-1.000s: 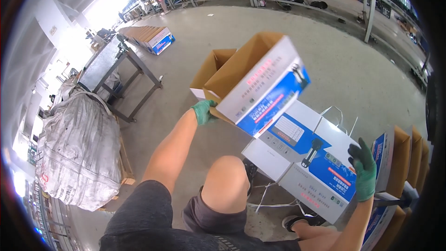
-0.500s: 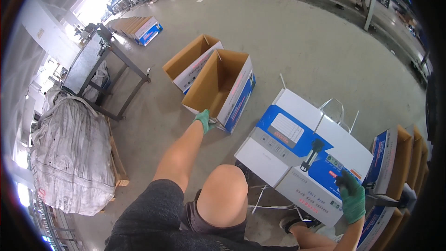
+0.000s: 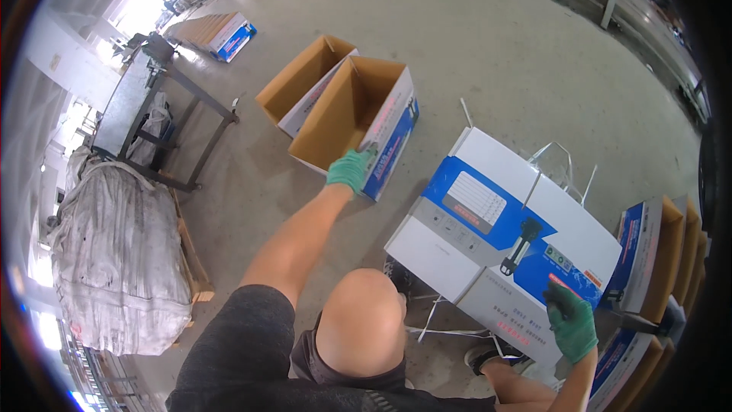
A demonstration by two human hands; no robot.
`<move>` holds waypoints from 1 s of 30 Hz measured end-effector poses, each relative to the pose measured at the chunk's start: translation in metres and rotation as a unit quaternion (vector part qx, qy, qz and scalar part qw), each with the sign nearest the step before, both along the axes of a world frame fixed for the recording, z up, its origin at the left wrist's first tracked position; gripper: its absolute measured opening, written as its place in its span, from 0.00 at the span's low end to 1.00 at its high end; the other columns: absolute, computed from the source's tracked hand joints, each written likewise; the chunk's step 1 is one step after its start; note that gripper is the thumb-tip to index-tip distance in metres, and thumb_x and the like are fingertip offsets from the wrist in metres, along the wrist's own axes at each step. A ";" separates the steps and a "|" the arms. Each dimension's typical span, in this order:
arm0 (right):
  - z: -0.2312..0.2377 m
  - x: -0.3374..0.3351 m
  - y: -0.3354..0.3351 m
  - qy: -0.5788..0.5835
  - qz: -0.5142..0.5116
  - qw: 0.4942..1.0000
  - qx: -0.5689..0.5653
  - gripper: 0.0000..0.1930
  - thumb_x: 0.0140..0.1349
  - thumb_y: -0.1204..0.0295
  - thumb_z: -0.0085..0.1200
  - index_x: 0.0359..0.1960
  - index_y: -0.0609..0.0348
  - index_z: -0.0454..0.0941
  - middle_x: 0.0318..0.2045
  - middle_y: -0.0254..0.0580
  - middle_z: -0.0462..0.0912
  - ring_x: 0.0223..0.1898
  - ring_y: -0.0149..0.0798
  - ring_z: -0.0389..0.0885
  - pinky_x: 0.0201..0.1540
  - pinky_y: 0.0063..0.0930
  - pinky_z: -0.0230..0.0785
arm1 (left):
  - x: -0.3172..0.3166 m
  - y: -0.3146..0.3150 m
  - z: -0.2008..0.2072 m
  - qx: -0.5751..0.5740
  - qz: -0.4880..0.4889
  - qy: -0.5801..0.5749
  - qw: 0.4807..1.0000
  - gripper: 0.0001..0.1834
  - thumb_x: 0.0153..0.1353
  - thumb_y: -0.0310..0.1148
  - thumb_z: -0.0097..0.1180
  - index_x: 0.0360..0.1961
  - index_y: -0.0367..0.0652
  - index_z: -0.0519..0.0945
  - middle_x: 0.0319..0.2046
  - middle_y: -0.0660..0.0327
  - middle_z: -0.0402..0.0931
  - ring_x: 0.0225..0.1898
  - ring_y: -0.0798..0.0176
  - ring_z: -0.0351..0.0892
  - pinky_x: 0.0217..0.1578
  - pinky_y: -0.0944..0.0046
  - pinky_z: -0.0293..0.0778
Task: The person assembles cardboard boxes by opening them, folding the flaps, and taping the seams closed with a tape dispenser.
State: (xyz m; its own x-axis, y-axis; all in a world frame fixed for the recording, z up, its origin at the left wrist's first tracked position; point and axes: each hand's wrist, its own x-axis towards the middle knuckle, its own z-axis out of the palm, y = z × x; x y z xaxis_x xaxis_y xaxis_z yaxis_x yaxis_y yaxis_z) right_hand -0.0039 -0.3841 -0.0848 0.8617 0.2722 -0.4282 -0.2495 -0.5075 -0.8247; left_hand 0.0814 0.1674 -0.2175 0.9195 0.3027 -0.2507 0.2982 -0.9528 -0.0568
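Both my hands wear green gloves with dark fingertips. My left hand is at the near corner of an open cardboard box, its fingers closed over the top edge of the printed wall. The box stands upright on the floor, brown inside, white and blue outside. A second open box stands close against its left side. At the right, a flattened carton, white, blue and grey with a picture on it, lies on top of a pile. My right hand is over its near right part, holding nothing, fingers apart and slightly bent.
Open boxes stand in a row at the far right. Loose white strapping sticks out around the flat pile. On the left are a large wrapped sack on a pallet and a metal table. More boxes line up farther back.
My left hand has moved up and right along the box, from its near lower edge onto the printed wall's edge. My right hand has shifted slightly left over the flattened carton.
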 end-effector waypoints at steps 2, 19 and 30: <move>0.003 -0.001 0.002 -0.038 0.030 0.999 -0.010 0.18 0.64 0.83 0.53 0.56 0.67 0.77 0.47 0.51 0.85 0.50 0.40 0.84 0.52 0.30 0.75 | 0.013 0.029 -0.012 -0.007 0.012 -0.039 0.999 0.34 0.65 0.30 0.48 0.70 0.75 0.62 0.54 0.48 0.73 0.49 0.44 0.82 0.48 0.48 0.79; -0.077 -0.009 -0.133 -0.045 -0.090 0.959 -0.264 0.25 0.63 0.79 0.56 0.63 0.65 0.71 0.54 0.58 0.81 0.52 0.45 0.82 0.55 0.30 0.72 | 0.036 -0.002 0.017 0.185 0.001 -0.048 0.982 0.30 0.64 0.41 0.55 0.69 0.57 0.69 0.77 0.55 0.42 0.76 0.43 0.44 0.70 0.35 0.51; -0.228 -0.058 -0.229 0.165 -0.151 0.938 -0.264 0.17 0.63 0.64 0.56 0.42 0.70 0.82 0.36 0.62 0.84 0.37 0.58 0.86 0.34 0.49 0.79 | 0.016 -0.138 -0.053 -0.450 0.086 0.088 0.884 0.23 0.67 0.42 0.54 0.59 0.46 0.75 0.50 0.56 0.81 0.47 0.52 0.80 0.51 0.55 0.73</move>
State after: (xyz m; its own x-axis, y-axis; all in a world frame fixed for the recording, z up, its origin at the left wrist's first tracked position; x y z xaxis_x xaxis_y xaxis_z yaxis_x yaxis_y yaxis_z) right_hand -0.0621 -0.6130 -0.3131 0.6619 -0.2889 -0.6917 -0.6455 -0.6888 -0.3300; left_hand 0.0970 0.0293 -0.2707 0.8025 0.0393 -0.5953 0.5048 -0.5768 0.6423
